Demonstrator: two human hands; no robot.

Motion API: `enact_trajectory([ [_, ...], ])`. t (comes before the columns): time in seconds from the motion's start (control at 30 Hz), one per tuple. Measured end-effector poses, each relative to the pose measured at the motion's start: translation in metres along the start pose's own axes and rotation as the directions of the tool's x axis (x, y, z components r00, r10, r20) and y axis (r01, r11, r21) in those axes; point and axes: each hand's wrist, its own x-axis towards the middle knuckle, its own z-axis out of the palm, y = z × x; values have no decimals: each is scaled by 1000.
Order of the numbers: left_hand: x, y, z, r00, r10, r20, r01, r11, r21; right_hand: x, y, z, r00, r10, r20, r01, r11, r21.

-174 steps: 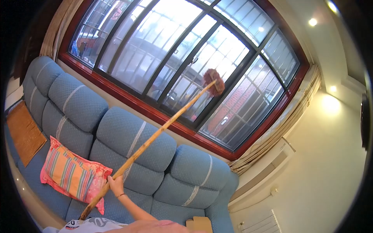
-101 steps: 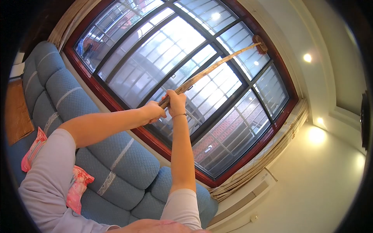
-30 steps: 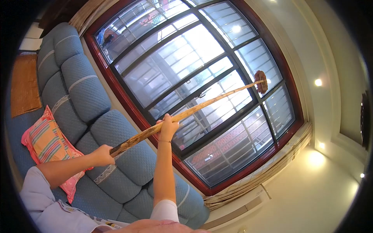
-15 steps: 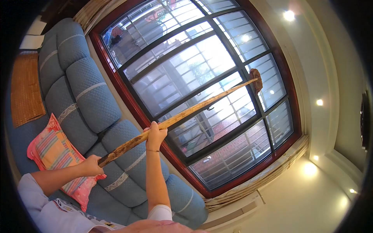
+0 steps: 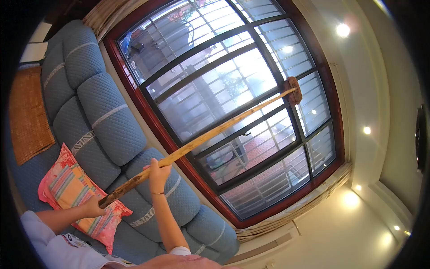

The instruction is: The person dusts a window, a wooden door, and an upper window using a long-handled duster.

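Room: blue quilted sofa [image 5: 113,139] is lining the view from 10 o'clock round to 6 o'clock, a window [image 5: 215,96] in a red frame [image 5: 204,183] is rising behind it, and a pale wall [image 5: 331,219] is filling 5 o'clock.
Wooden pole: the pole [image 5: 215,131] is slanting from 8 o'clock up to 2 o'clock, passing across the sofa in view.
Pole's far end: a reddish-brown head [image 5: 293,90] is overlapping a dark window bar [image 5: 268,57]; whether it is touching, I cannot tell.
Left hand: the left hand [image 5: 95,207] is gripping the dark lower end, fingers wrapped around it, in line with the striped pillow [image 5: 74,181].
Right hand: the right hand [image 5: 159,177] is clasping the pole farther up, toward 2 o'clock from the left.
Handling: the wood is looking stiff, knotty and not slippery; the length and the head are probably making it tip-heavy. Spread hands, as now, are likely giving the best leverage.
Edges: bars and frame are bordering the head, glass looking the fragile part; a ceiling light [image 5: 343,30] is shining toward 1 o'clock from it, well apart.
Moving room: the sofa and pillow are seemingly limiting the lower end toward 6 o'clock.
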Motion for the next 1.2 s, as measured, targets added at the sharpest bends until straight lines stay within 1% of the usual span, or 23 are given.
enact_trajectory([
  [0.03, -5, 5, -4, 1000, 0, -2, 0, 1000, 2, -1, 4, 4, 1000, 0, 1, 0, 1000, 2],
  [0.1, -5, -28, -6, 998, -64, 8, 65, 997, -48, 0, 10, 14, 997, 24, 76, -26, 999, 23],
  [0.13, -6, -22, -10, 998, -57, -5, 56, 997, -45, 4, 10, 19, 996, 14, 86, -17, 999, 30],
  [0.2, -9, -13, -12, 991, -130, 18, 131, 979, -156, 9, 10, 27, 992, 62, 112, -63, 998, 6],
  [0.33, -1, 26, -16, 994, -100, -36, 93, 983, -161, 30, -4, 30, 990, 18, 141, -29, 997, 73],
  [0.4, 8, 54, -14, 971, -235, 39, 238, 955, -177, 44, -21, 24, 990, -23, 141, 16, 999, 48],
  [0.43, 11, 57, -10, 972, -231, 34, 234, 956, -176, 47, -26, 21, 989, -28, 145, 21, 999, 50],
  [0.5, 22, 68, 2, 985, -156, 79, 172, 946, -275, 53, -37, 13, 990, -63, 127, 53, 995, 83],
  [0.57, 29, 82, 14, 989, -127, 73, 143, 949, -281, 45, -41, 3, 989, -80, 125, 69, 994, 89],
  [0.63, 35, 99, 24, 991, -110, 73, 127, 949, -288, 33, -33, -8, 978, -61, 198, 46, 996, 77],
  [0.67, 42, 108, 25, 992, -100, 76, 121, 929, -350, 26, -27, -17, 962, -60, 268, 57, 998, 19],
  [0.7, 50, 116, 25, 993, -88, 75, 112, 905, -410, 20, -24, -22, 961, -63, 268, 60, 998, 21],
  [0.77, 55, 155, 23, 996, -45, 75, 74, 895, -441, 6, -20, -31, 981, -46, 189, 13, 984, 175],
  [0.8, 76, 144, 22, 997, 1, 76, 35, 881, -472, 1, -22, -40, 978, -5, 208, -26, 989, 144],
  [0.87, 89, 181, 19, 999, 34, 34, -17, 911, -411, 3, -5, -55, 977, 5, 215, -38, 988, 147],
  [0.93, 115, 203, 20, 999, 32, 28, -19, 925, -378, 2, 0, -61, 977, 29, 211, -62, 987, 151],
  [1.0, 135, 231, 21, 992, 126, 26, -102, 895, -433, 7, -16, -60, 981, -63, 184, 31, 985, 172],
  [1.03, 149, 240, 18, 985, 161, 67, -107, 862, -496, 16, -24, -60, 982, -60, 180, 29, 985, 171],
  [1.07, 166, 251, 19, 984, 175, 23, -145, 878, -457, 30, -32, -61, 974, -127, 187, 91, 977, 194],
  [1.1, 181, 261, 17, 983, 177, 49, -131, 862, -490, 42, -44, -60, 962, -192, 195, 149, 965, 216],
  [1.13, 183, 281, 12, 985, 162, 50, -128, 905, -405, 46, -68, -55, 959, -200, 200, 159, 966, 204],
  [1.17, 206, 283, 11, 949, 300, 103, -215, 848, -485, 52, -92, -49, 956, -208, 208, 170, 967, 190],
  [1.2, 206, 304, 13, 968, 247, 32, -208, 872, -442, 69, -100, -44, 962, -220, 161, 185, 961, 207],
])
